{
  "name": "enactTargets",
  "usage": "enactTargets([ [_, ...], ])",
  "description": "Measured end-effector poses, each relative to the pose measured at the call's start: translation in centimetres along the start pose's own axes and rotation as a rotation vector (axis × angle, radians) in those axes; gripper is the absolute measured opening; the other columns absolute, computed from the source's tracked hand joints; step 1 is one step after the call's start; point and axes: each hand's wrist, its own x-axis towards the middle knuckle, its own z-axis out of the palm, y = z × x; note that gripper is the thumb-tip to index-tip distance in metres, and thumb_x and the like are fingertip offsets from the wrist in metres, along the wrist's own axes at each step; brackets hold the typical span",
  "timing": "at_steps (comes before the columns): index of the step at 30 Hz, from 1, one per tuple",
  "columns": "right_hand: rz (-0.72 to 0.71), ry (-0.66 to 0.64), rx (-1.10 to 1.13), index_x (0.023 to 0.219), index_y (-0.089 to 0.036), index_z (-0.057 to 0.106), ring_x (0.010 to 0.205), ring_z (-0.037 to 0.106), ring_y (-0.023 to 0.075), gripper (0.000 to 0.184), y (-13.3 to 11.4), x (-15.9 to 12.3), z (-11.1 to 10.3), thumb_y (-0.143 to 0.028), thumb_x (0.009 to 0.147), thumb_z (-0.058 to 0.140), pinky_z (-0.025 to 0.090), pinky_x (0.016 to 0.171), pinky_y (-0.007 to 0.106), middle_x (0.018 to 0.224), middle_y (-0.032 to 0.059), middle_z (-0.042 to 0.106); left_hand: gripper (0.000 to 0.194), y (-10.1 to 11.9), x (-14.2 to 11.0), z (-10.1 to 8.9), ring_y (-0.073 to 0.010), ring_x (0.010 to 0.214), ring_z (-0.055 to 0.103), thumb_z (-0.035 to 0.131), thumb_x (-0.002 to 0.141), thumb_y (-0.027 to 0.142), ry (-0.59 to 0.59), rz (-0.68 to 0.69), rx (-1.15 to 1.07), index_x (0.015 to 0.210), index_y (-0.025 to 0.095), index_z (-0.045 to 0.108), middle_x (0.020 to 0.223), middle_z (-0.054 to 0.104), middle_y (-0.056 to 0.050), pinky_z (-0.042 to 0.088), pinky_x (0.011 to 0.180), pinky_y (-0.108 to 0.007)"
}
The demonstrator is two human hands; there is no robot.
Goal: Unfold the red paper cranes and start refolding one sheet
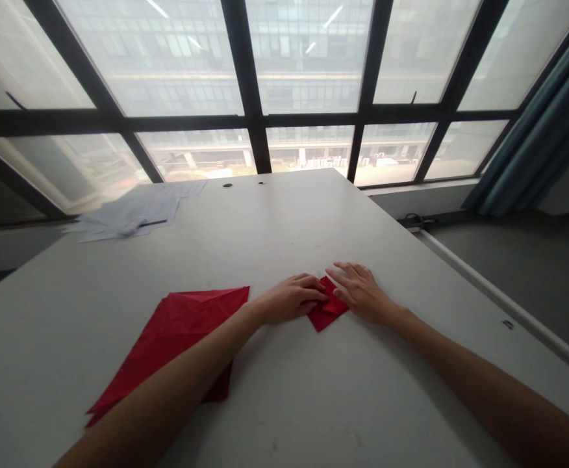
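A small folded piece of red paper (322, 318) lies on the white table between my two hands. From its left side, my left hand (291, 299) reaches over it with fingers bent and close together, gripping its edge against the table. My right hand (360, 292) rests at the paper's right edge, fingers stretched out and spread, the thumb touching the red surface. Part of the paper is covered by both hands. Under and beside my left forearm lies a larger stack of red paper sheets (167, 335), creased on top and partly hidden by the arm.
White sheets of paper (143, 201) with a dark pen (152, 223) are spread at the table's far left. A round dark cap (227, 186) sits near the far edge of the white table (275, 221). Windows stand beyond; a blue curtain (532, 123) hangs right.
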Motion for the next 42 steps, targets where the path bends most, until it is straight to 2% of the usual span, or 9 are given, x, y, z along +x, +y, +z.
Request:
enactTargets([
  [3, -0.023, -0.047, -0.01, 0.146, -0.034, 0.045, 0.142, 0.03, 0.0314, 0.05, -0.1, -0.1, 0.1, -0.051, 0.102, 0.029, 0.023, 0.113, 0.057, 0.157, 0.0089, 0.036, 0.035, 0.0, 0.0, -0.1, -0.0205, 0.117, 0.057, 0.059, 0.093, 0.019, -0.006, 0.002, -0.001, 0.125, 0.03, 0.067, 0.12, 0.065, -0.007, 0.043, 0.108, -0.035],
  [5, 0.019, -0.047, -0.017, 0.149, -0.03, 0.041, 0.142, 0.029, 0.0331, 0.053, -0.1, 0.0, 0.3, -0.053, 0.102, 0.029, 0.021, 0.113, 0.06, 0.157, 0.0113, 0.035, 0.036, 0.0, 0.0, -0.1, -0.0204, 0.116, 0.057, 0.059, 0.093, 0.018, -0.012, 0.003, -0.003, 0.126, 0.03, 0.066, 0.119, 0.065, -0.007, 0.043, 0.107, -0.035],
  [8, 0.064, 0.013, -0.006, 0.151, -0.021, 0.036, 0.142, 0.029, 0.0318, 0.057, -0.2, 0.1, 0.4, -0.049, 0.102, 0.029, 0.02, 0.115, 0.057, 0.156, 0.0148, 0.036, 0.035, 0.2, 0.0, -0.2, -0.0204, 0.116, 0.057, 0.057, 0.093, 0.018, -0.008, -0.006, -0.002, 0.125, 0.029, 0.066, 0.12, 0.064, -0.007, 0.044, 0.107, -0.035],
  [12, 0.018, 0.066, 0.043, 0.147, -0.023, 0.043, 0.142, 0.031, 0.029, 0.051, -0.7, -0.2, 0.2, -0.043, 0.1, 0.039, 0.02, 0.116, 0.054, 0.154, 0.0125, 0.04, 0.033, 0.3, -0.1, -0.2, -0.0205, 0.117, 0.057, 0.056, 0.094, 0.018, 0.003, -0.022, 0.001, 0.123, 0.029, 0.067, 0.121, 0.064, -0.007, 0.043, 0.108, -0.035],
  [17, -0.024, 0.016, 0.094, 0.149, -0.025, 0.039, 0.143, 0.028, 0.0318, 0.068, -1.1, -0.5, 0.2, -0.049, 0.088, 0.058, 0.018, 0.116, 0.058, 0.154, 0.0123, 0.039, 0.033, 0.2, -0.2, -0.1, -0.0206, 0.117, 0.057, 0.058, 0.093, 0.019, -0.001, -0.024, 0.006, 0.122, 0.03, 0.068, 0.123, 0.063, -0.007, 0.044, 0.107, -0.035],
  [26, 0.019, 0.023, 0.119, 0.151, -0.023, 0.035, 0.142, 0.03, 0.0319, 0.076, -1.3, -0.3, 0.4, -0.052, 0.085, 0.059, 0.017, 0.116, 0.056, 0.152, 0.0139, 0.041, 0.038, 0.0, 0.2, -0.1, -0.0213, 0.125, 0.052, 0.058, 0.093, 0.016, -0.028, 0.041, 0.013, 0.127, 0.032, 0.064, 0.13, 0.063, -0.004, 0.037, 0.113, -0.039],
  [31, 0.06, 0.018, 0.138, 0.153, -0.025, 0.031, 0.142, 0.029, 0.0331, 0.085, -1.5, -0.3, 0.4, -0.059, 0.082, 0.061, 0.016, 0.116, 0.058, 0.154, 0.0131, 0.039, 0.035, 0.6, 0.0, -0.4, -0.0233, 0.131, 0.045, 0.06, 0.092, 0.017, -0.019, -0.024, 0.05, 0.121, 0.034, 0.068, 0.139, 0.051, -0.006, 0.039, 0.112, -0.038],
  [38, 0.058, -0.004, 0.113, 0.154, -0.024, 0.028, 0.142, 0.029, 0.0331, 0.09, -1.6, -0.3, 0.3, -0.064, 0.081, 0.06, 0.018, 0.116, 0.057, 0.153, 0.013, 0.039, 0.04, 1.0, 0.2, -0.7, -0.0212, 0.115, 0.052, 0.061, 0.09, 0.018, -0.012, -0.087, -0.015, 0.128, 0.028, 0.061, 0.117, 0.062, -0.007, 0.044, 0.105, -0.036],
  [42, 0.056, -0.005, 0.106, 0.154, -0.024, 0.029, 0.143, 0.029, 0.0329, 0.089, -1.6, -0.2, 0.4, -0.064, 0.082, 0.06, 0.017, 0.116, 0.057, 0.153, 0.0133, 0.04, 0.032, 0.7, 0.2, -0.5, -0.0204, 0.112, 0.055, 0.06, 0.09, 0.018, -0.004, -0.038, -0.013, 0.119, 0.03, 0.068, 0.11, 0.064, -0.005, 0.043, 0.105, -0.035],
])
